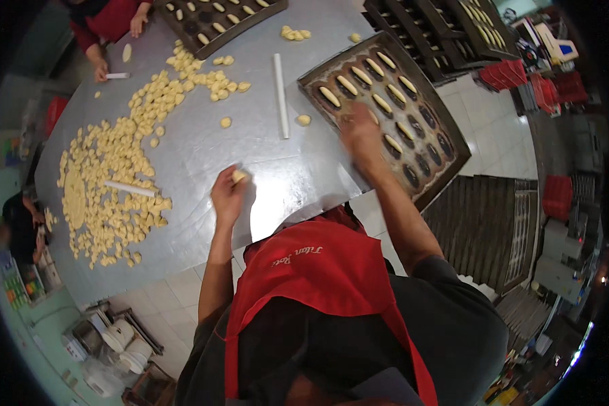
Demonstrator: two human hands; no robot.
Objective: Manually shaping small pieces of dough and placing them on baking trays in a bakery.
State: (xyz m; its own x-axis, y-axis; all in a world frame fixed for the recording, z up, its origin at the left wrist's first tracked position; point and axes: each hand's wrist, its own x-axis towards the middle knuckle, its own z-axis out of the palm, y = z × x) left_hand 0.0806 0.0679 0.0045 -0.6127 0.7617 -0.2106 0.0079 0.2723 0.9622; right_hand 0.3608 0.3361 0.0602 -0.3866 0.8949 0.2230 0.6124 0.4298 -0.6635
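Note:
My left hand [227,197] is closed around a small dough ball [239,176] above the near part of the metal table [203,145]. My right hand [361,139], smeared by motion, is over the left side of a dark baking tray [453,172]. Long, pale dough rolls [382,103] lie in several of the tray's oval hollows; hollows at its near right hold none. A piece of dough shows at the right fingertips, but I cannot make out whether they grip it. A white rolling pin [281,95] and a single dough ball [304,120] lie left of the tray.
Many dough pieces [118,152] cover the table's left side, with another white rolling pin [130,189] among them. Across the table, a co-worker's hand [101,71] is at a third pin [118,76], near another filled tray [220,27]. Stacked trays [480,223] stand at right.

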